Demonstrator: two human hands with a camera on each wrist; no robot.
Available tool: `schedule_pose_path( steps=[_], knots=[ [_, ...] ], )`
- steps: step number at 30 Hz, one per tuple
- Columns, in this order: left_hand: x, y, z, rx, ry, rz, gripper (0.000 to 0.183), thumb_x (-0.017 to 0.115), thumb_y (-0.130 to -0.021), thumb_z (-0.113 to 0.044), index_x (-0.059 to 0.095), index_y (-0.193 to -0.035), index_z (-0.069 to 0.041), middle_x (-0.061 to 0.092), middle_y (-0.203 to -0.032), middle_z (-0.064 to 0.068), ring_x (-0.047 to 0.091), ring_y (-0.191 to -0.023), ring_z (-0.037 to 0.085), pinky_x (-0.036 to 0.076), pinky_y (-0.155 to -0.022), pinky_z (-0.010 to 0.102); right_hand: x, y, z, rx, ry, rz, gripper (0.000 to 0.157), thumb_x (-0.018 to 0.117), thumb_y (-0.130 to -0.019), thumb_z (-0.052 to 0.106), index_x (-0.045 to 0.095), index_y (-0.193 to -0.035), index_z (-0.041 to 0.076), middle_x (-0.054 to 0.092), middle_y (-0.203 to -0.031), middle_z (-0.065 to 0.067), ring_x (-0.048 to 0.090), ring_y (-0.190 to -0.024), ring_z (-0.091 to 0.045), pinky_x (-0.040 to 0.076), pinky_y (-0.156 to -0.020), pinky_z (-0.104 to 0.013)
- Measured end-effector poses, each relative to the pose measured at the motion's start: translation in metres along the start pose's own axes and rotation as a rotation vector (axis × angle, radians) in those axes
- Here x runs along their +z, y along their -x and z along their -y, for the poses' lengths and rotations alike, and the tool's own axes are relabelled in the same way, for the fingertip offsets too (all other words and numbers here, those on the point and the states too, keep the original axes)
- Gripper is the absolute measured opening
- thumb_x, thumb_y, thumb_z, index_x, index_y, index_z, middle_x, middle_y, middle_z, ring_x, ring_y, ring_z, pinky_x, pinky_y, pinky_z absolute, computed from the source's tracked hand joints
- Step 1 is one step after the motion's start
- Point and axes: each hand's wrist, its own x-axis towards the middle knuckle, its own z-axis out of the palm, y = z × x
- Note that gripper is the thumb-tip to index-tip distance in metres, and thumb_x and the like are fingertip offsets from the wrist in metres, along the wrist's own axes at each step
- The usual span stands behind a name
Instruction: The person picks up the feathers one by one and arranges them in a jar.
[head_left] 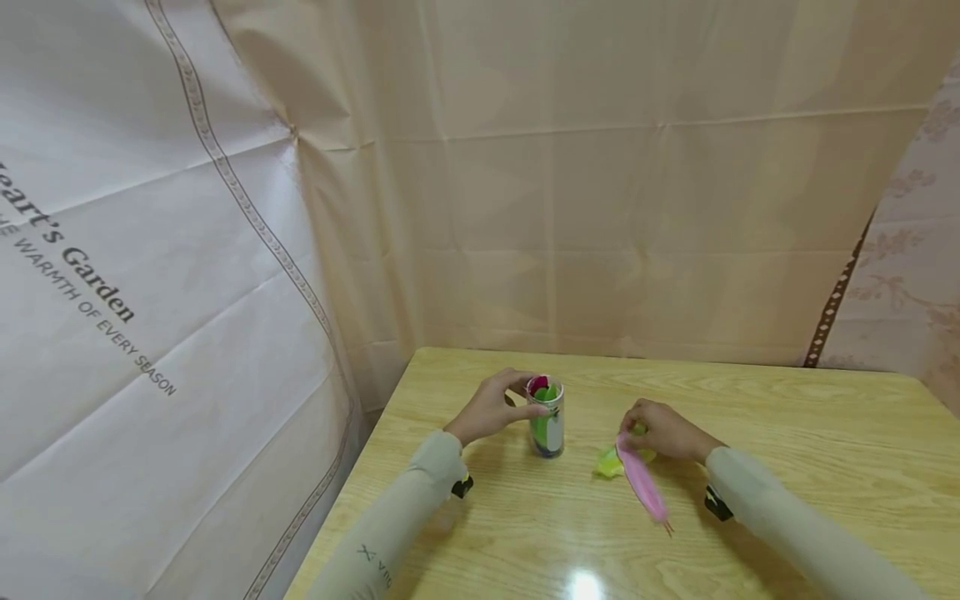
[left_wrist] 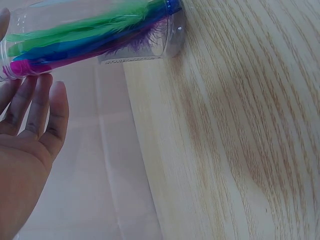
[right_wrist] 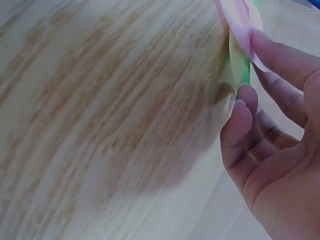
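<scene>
My left hand holds a clear plastic jar near its top, thumb on the near side. The jar stands upright on the table without a lid. Green, blue, magenta and purple feathers lie lengthwise inside it in the left wrist view. To the right of the jar, my right hand pinches a pink feather by one end; its other end, with thin stems, points toward me. Yellow-green feathers lie under and beside the pink one, and their edges show between the fingers in the right wrist view.
A light wood-grain table carries everything, with a bright reflection near its front. Behind it hangs a beige cloth. A white printed cloth hangs along the left, and a patterned one at the right.
</scene>
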Motion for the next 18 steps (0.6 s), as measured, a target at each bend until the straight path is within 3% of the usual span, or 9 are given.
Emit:
schedule_pose_path(
  steps=[9, 15, 18],
  knots=[
    [0.000, -0.001, 0.000, -0.001, 0.005, 0.003, 0.058, 0.080, -0.089, -0.046, 0.063, -0.140, -0.025, 0.063, -0.118, -0.010, 0.062, -0.105, 0.011, 0.057, -0.082, 0.029, -0.004, 0.002, -0.004, 0.008, -0.010, -0.055, 0.006, 0.072, -0.098, 0.017, 0.075, -0.092, 0.018, 0.066, -0.104, 0.000, 0.062, -0.095, -0.018, 0.055, -0.079, -0.037],
    [0.000, -0.001, 0.001, -0.005, 0.004, 0.001, 0.058, 0.080, -0.089, -0.047, 0.063, -0.140, -0.025, 0.063, -0.117, -0.010, 0.063, -0.106, 0.013, 0.057, -0.082, 0.029, -0.017, 0.008, 0.002, 0.049, -0.075, -0.110, 0.007, 0.068, -0.102, 0.017, 0.074, -0.098, 0.016, 0.067, -0.107, -0.003, 0.055, -0.077, -0.016, 0.050, -0.063, -0.030],
    [0.000, 0.000, 0.001, -0.010, 0.006, 0.002, 0.059, 0.080, -0.088, -0.048, 0.063, -0.140, -0.025, 0.063, -0.118, -0.010, 0.063, -0.106, 0.013, 0.057, -0.082, 0.029, -0.023, 0.010, 0.000, 0.047, -0.078, -0.146, 0.006, 0.069, -0.101, 0.019, 0.074, -0.100, 0.017, 0.069, -0.102, 0.000, 0.055, -0.074, -0.016, 0.048, -0.063, -0.029]
  ],
)
